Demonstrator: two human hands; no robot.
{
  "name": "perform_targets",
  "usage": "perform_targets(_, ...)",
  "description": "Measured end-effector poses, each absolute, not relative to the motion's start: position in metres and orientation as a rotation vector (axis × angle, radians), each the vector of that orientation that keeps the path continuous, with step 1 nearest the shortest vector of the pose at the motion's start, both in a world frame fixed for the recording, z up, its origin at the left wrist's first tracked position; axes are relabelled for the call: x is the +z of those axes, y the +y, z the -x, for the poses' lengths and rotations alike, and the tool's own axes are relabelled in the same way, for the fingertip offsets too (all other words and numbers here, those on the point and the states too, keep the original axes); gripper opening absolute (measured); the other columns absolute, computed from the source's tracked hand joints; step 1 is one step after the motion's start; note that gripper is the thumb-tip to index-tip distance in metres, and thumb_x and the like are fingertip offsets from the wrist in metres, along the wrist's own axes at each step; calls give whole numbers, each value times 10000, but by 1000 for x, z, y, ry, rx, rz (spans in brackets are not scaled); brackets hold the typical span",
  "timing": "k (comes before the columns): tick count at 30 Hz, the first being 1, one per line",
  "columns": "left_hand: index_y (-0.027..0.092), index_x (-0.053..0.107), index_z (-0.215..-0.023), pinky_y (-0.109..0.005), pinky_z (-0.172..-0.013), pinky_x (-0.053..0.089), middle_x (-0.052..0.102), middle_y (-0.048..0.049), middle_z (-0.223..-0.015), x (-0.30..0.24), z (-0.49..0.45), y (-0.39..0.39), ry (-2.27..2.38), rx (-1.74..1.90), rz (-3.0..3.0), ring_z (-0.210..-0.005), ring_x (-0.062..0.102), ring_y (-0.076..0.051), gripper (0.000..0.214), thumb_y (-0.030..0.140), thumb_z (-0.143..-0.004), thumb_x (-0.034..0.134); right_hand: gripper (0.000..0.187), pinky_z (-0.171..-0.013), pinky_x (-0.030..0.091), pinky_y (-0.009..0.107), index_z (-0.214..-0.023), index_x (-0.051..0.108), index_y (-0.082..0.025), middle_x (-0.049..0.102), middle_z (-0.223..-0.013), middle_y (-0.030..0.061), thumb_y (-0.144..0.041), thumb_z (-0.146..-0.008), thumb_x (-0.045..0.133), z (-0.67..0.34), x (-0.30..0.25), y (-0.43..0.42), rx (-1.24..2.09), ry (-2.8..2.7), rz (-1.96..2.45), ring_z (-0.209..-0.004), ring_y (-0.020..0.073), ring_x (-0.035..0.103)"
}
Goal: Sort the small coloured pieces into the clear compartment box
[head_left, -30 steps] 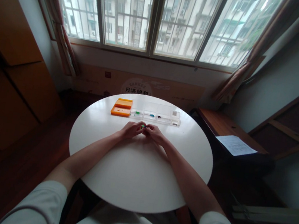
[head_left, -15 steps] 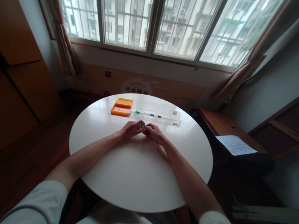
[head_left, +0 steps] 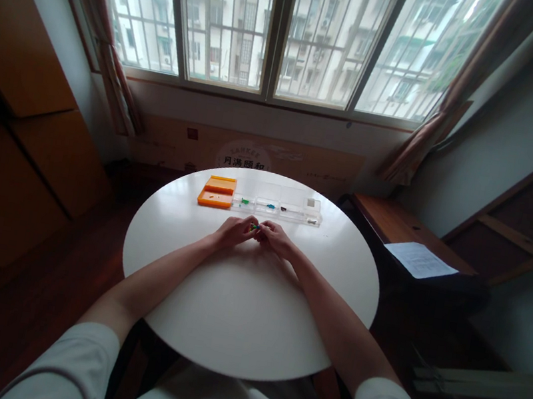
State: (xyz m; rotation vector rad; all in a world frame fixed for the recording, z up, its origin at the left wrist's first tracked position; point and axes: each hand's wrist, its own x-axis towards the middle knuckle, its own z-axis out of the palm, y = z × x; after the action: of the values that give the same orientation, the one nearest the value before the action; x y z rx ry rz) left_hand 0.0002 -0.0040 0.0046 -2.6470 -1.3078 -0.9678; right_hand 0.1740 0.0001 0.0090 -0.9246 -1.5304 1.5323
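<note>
My left hand (head_left: pixel 237 229) and my right hand (head_left: pixel 274 237) meet above the white round table (head_left: pixel 242 317), fingertips pinched together. Between them is a small green and blue piece (head_left: pixel 255 227), largely covered by the fingers; its exact kind is too small to make out. Both hands grip it. Just beyond the hands stands an orange case (head_left: pixel 215 203) with its lid up and tiny orange bits inside. To its right runs a row of clear plastic boxes (head_left: pixel 291 215) with green pieces (head_left: pixel 244 201), blue pieces (head_left: pixel 270 206) and dark pieces (head_left: pixel 284 209).
A wooden bench (head_left: pixel 371 209) at the right carries a white sheet of paper (head_left: pixel 421 260). Wooden cabinets (head_left: pixel 38 170) line the left side. Behind the table, a long cardboard box (head_left: pixel 164 139) leans under the barred window.
The view has tilted very slightly. Both hands keep their pinch at the same spot, with only a tiny shift of the fingers around the green and blue piece.
</note>
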Motion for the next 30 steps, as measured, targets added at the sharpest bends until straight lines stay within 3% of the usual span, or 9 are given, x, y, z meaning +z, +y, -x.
perform_targets(20, 210, 539, -924, -184, -494, 276, 559, 52, -573, 7, -1, -6, -1384, -1041, 2602, -471, 474, -75, 261, 436, -848, 433, 340, -474, 406, 212, -827, 443, -190, 613, -558, -10, -466, -719, 609, -173, 7, 1, 1512, -1494, 939, -490, 101, 539)
perform_targets(30, 208, 540, -932, -179, -493, 275, 565, 50, -579, 7, -1, -6, -1365, -1020, 2618, -477, 472, -74, 251, 420, -851, 435, 382, -504, 405, 221, -805, 507, -166, 614, -607, 9, -500, -678, 642, -174, 11, -3, 1513, -1521, 937, -527, 99, 541)
